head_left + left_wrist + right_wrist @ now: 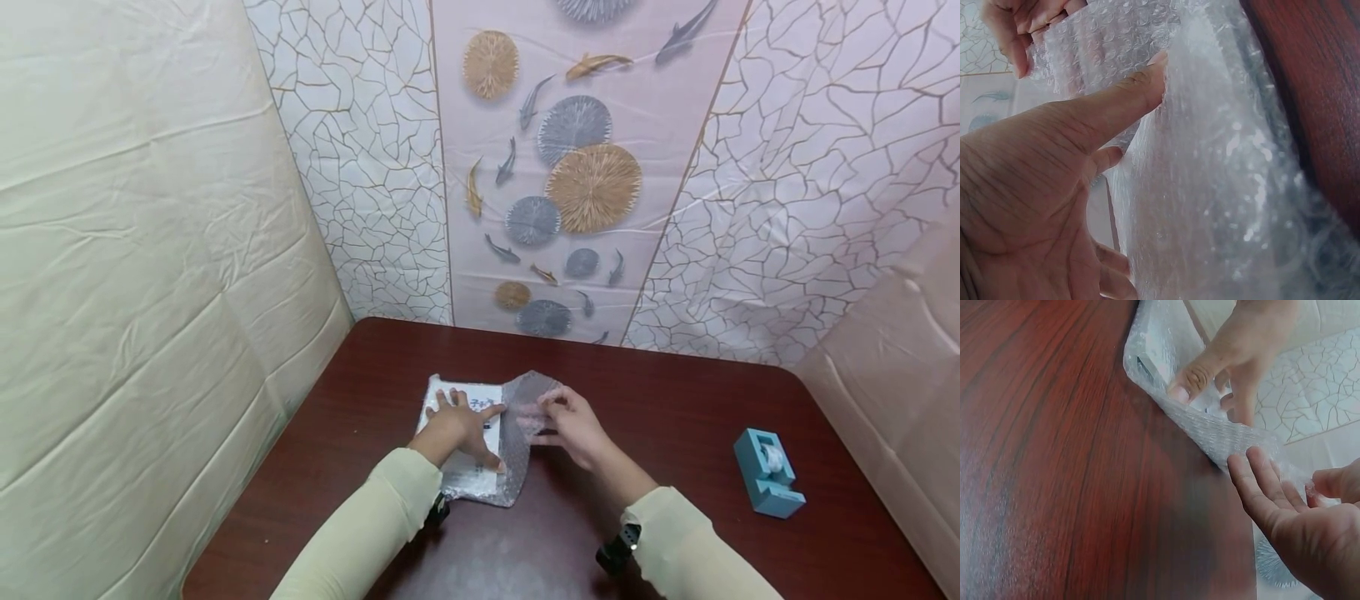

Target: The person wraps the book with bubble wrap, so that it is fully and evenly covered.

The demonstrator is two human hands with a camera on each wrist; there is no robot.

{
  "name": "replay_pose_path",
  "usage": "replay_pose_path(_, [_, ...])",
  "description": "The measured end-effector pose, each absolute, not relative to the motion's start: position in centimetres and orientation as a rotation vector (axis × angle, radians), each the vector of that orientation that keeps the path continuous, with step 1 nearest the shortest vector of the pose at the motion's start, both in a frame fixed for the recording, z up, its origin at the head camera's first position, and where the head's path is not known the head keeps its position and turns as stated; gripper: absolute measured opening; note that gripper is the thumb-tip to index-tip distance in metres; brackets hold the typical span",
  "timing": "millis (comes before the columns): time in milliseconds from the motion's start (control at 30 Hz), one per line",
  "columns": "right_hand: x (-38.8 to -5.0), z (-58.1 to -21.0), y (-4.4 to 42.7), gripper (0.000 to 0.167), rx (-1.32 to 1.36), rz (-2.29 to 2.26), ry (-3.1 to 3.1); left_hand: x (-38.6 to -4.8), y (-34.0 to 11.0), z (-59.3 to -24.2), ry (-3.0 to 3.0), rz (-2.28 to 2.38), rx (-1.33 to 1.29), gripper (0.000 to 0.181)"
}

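Observation:
A flat white book-like item (471, 483) with dark printed characters lies on the table inside clear bubble wrap (516, 454). My left hand (463, 427) rests on it with fingers spread, the thumb pressing the wrap near the item's right edge. To the right, my right hand (576, 429) pinches the loose flap of wrap between thumb and index finger and holds it raised off the table. The right wrist view shows the other fingers (1252, 487) stretched out under the flap. Part of the item's cover is hidden beneath the left hand.
A blue tape dispenser (768, 473) with a roll of clear tape stands at the right of the dark red-brown table (660, 400). Fabric-covered walls (375, 167) border the table at the back and sides.

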State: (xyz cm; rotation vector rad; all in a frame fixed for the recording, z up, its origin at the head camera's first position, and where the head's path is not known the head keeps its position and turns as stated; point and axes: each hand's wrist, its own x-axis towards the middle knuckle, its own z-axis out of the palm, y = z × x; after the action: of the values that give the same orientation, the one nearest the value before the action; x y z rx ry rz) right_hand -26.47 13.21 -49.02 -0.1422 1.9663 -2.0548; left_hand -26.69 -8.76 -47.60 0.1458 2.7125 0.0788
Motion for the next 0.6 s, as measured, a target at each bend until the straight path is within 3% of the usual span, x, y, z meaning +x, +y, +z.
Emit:
replay_pose_path(200, [-26.3, -48.8, 12.9, 0.016, -0.176, -2.056, 1.951, -28.3, -9.0, -50.2, 2.754, 0.082, 0.143, 0.13])
replay_pose_path(600, [-26.3, -49.1, 12.5, 0.014, -0.156, -2.084, 1.942, -29.2, -9.0, -51.7, 2.747, 0.071, 0.148, 0.127])
